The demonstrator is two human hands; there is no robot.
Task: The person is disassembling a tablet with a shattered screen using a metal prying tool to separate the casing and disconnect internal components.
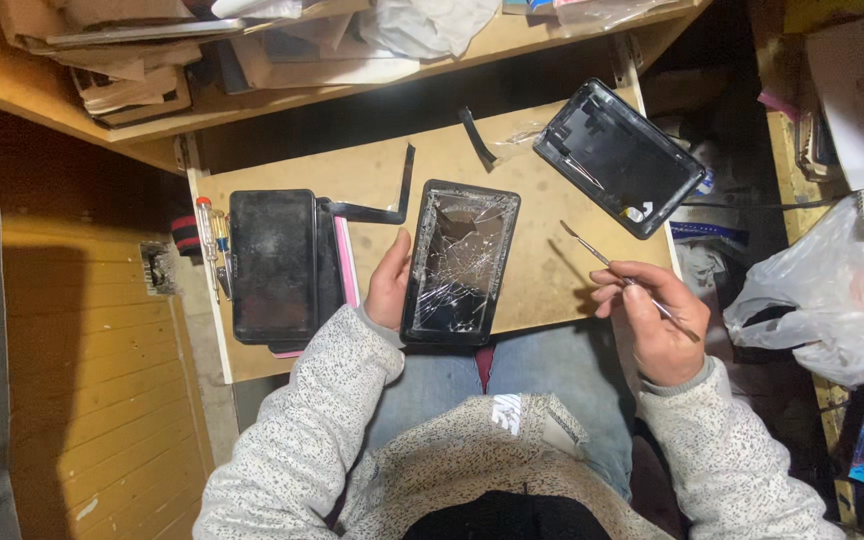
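My left hand (389,285) grips the left edge of a black tablet (460,262) whose glass is badly cracked; it rests at the front of a pull-out wooden shelf (542,270). My right hand (649,318) holds a thin metal prying tool (607,265), its tip pointing up and left, a short way to the right of the tablet. An empty black back cover (619,157) lies at the shelf's far right corner.
A second black tablet (274,265) lies on a pink-edged one at the shelf's left, with a screwdriver (209,240) beside it. Black frame strips (392,195) lie behind. A cluttered desk top sits above; a white plastic bag (832,295) is at right.
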